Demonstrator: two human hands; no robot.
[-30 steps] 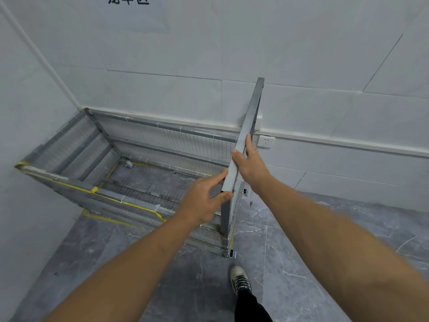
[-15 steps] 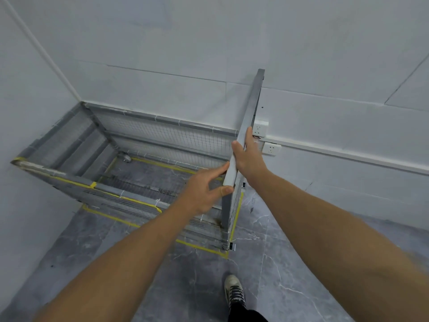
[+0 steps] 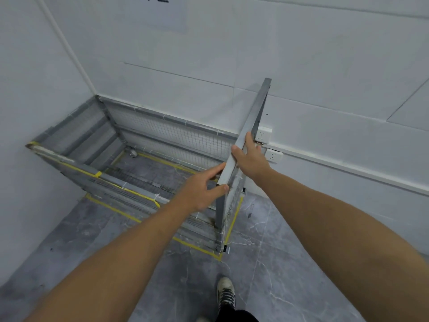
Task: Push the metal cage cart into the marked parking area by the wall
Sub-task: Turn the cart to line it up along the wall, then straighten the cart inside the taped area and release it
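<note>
The grey metal cage cart [image 3: 148,145] stands in the room's corner, its mesh back against the far wall and its left end near the side wall. Its tall right end panel [image 3: 253,126] rises above the rest. My left hand [image 3: 204,189] grips the near edge of that panel's top rail. My right hand [image 3: 249,156] holds the same rail a little further along. Yellow floor tape [image 3: 197,247] marks the parking area; it shows along the cart's front and right side, with the cart's front corner just inside the tape's corner.
Two white wall sockets [image 3: 263,134] sit right behind the tall panel, above a white trim strip [image 3: 348,169]. A paper sign [image 3: 151,10] hangs high on the wall. My shoe [image 3: 225,291] stands on the grey marble floor [image 3: 290,263] below the cart's corner.
The cart has rolled further into the corner, and the yellow tape along its front and right side has come into view. Both hands keep the same hold on the rail.
</note>
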